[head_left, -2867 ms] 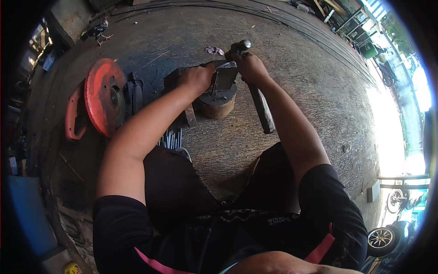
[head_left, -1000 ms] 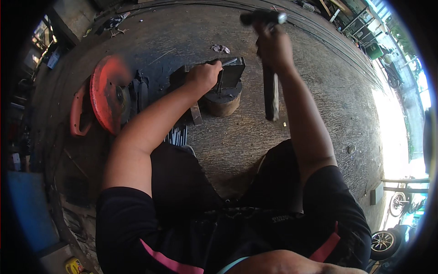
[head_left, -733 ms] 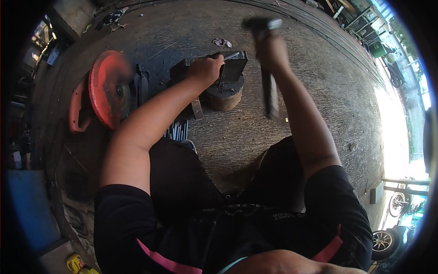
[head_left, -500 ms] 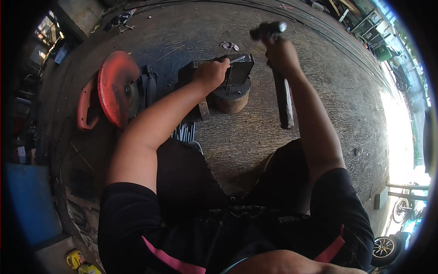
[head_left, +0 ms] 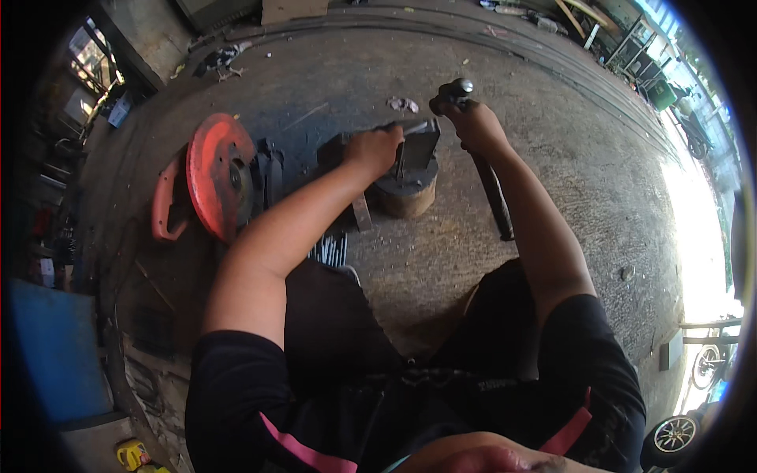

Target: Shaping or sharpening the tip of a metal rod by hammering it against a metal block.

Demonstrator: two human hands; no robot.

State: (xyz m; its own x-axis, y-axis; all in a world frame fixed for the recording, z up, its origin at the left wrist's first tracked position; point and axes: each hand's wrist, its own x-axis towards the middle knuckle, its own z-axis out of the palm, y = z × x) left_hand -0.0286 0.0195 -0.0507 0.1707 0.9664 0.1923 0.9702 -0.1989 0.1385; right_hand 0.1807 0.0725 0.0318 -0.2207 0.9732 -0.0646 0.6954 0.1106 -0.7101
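Observation:
My left hand (head_left: pixel 374 151) is closed around a short metal rod (head_left: pixel 416 128), whose bright end sticks out past the fingers over a dark metal block (head_left: pixel 423 148). That block rests on a round wooden stump (head_left: pixel 408 202). To the right, my right hand (head_left: pixel 475 128) grips a hammer (head_left: pixel 495 201) close to its head, the long handle hanging down beneath the fist. The hammer head is raised just above and right of the rod's end, apart from it. Several cut metal rods (head_left: pixel 331 251) lie beside my left knee.
A red cut-off saw (head_left: pixel 206 177) with a round guard stands on the left, near my left forearm. Beyond it a bird (head_left: pixel 221 60) is on the concrete floor (head_left: pixel 568 181). A blue panel (head_left: pixel 54 347) is at the far left, and a wheel (head_left: pixel 674 433) at the lower right.
The hammer in my right hand has come down and closer to the block. My left hand keeps its hold on the rod. The whole view has shifted slightly.

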